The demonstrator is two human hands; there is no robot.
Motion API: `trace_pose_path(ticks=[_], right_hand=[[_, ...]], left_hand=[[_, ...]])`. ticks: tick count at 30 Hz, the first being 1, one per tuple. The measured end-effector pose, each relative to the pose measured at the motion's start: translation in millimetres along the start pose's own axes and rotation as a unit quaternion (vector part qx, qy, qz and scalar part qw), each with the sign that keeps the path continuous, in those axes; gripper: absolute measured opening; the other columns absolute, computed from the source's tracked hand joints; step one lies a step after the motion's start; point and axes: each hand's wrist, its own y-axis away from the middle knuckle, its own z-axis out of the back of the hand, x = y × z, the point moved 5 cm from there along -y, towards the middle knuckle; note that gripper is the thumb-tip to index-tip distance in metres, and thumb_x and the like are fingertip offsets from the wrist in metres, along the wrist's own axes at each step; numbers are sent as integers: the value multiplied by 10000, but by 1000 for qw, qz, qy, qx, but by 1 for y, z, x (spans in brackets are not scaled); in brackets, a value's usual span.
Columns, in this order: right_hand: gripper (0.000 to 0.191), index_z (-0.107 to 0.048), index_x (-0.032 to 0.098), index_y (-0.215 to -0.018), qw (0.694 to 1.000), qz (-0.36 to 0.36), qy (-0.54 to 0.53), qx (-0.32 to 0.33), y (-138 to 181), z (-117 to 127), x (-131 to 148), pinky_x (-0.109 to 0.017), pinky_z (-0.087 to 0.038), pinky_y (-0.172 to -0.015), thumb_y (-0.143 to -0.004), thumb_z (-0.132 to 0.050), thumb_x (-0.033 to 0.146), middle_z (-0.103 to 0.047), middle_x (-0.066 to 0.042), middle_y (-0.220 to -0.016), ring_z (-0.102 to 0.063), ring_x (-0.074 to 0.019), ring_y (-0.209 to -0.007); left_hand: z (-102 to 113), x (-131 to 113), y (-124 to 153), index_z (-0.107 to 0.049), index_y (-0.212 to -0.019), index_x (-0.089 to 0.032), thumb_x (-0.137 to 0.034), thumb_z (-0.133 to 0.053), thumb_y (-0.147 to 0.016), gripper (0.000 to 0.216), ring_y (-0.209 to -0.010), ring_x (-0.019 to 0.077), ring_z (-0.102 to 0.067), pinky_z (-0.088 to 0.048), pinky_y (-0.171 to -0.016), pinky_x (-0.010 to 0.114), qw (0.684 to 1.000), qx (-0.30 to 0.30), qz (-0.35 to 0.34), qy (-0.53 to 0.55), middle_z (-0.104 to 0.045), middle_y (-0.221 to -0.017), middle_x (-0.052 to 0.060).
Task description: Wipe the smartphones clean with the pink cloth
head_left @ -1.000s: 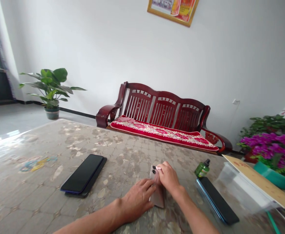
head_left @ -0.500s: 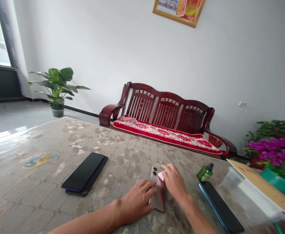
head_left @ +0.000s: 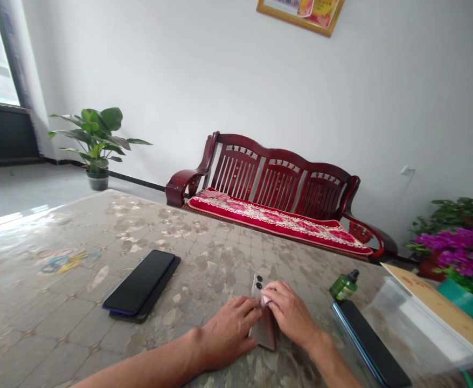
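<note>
A smartphone lies on the table with its back up, its two camera lenses at the far end. My left hand grips it along the left edge, with the thumb near its lower end. Between the fingertips of my right hand is a small pale pink cloth, pressed onto the phone's back below the lenses. The fingers hide much of the cloth and part of the phone.
To the left, two stacked dark phones lie near several coloured bands. On the right are a green bottle, another dark phone, a clear plastic container and purple flowers. A wooden bench stands beyond the table.
My right hand has slid the pink cloth slightly down the phone's back, toward me, and its fingers are curled more tightly. My left hand keeps its grip on the phone.
</note>
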Motion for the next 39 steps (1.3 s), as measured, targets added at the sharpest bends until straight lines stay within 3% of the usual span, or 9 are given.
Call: trace_pose_path(ticks=[3,8,13,18,22,28,33,39], right_hand=[[319,-665,268,-1070,1000,5,27,8,-1,1,2,-316,-454,-918,-864,-494,96,-643,-33,-1102,-564,-197,-1054],[244,-681,235,-1019,996,-66,54,-27,-8,-4,-16,-321,-460,-862,-911,-471,175,-694,-52,-1007,-598,-212,-968],[292,-707,239,-946,990,-120,42,-67,-14,-7,-38,-330,-469,-816,-953,-416,260,-721,-50,-921,-628,-220,-902],[265,-719,261,-974,987,-100,-14,-123,-18,2,-47,-309,-466,-850,-950,-461,315,-707,-40,-1014,-614,-205,-954],[271,-698,249,-1025,986,-66,52,-146,-20,9,-44,-291,-452,-794,-972,-432,257,-717,-36,-956,-603,-199,-906],[199,-672,237,-1016,975,-20,171,-138,-18,-1,-28,-284,-403,-759,-959,-493,173,-698,-37,-862,-586,-196,-836],[206,-647,241,-1001,987,-37,125,-97,-13,-15,-18,-302,-425,-781,-944,-474,145,-672,-34,-944,-583,-199,-881],[178,-635,218,-1005,988,-62,101,-102,-14,-19,-22,-317,-431,-799,-939,-481,158,-673,-40,-936,-581,-205,-891]], left_hand=[[1,-1,0,-488,-1282,-227,-269,-641,-858,452,-1243,252,-461,-325,-1107,373,1000,-5,-5,0,-530,-1347,67],[5,-4,0,-509,-1270,-202,-281,-649,-862,439,-1230,252,-475,-340,-1094,358,1000,0,-1,-7,-532,-1355,77],[8,-4,1,-511,-1269,-208,-284,-648,-866,432,-1223,251,-484,-350,-1083,354,1000,0,2,-1,-536,-1356,75],[5,-3,0,-511,-1263,-216,-297,-642,-871,422,-1224,261,-484,-355,-1079,371,1000,3,3,0,-536,-1351,77],[5,-4,0,-512,-1258,-204,-306,-647,-874,419,-1207,256,-492,-361,-1072,361,1000,2,-2,-7,-540,-1345,82],[6,-4,0,-514,-1242,-206,-295,-657,-863,415,-1210,255,-485,-354,-1079,361,1000,-1,-5,-3,-553,-1313,72],[4,-3,0,-496,-1269,-219,-297,-630,-879,420,-1231,264,-472,-348,-1083,379,1000,7,1,-1,-542,-1332,79],[3,-2,0,-494,-1274,-209,-296,-636,-876,431,-1234,260,-467,-335,-1092,372,1000,2,1,-7,-535,-1345,80]])
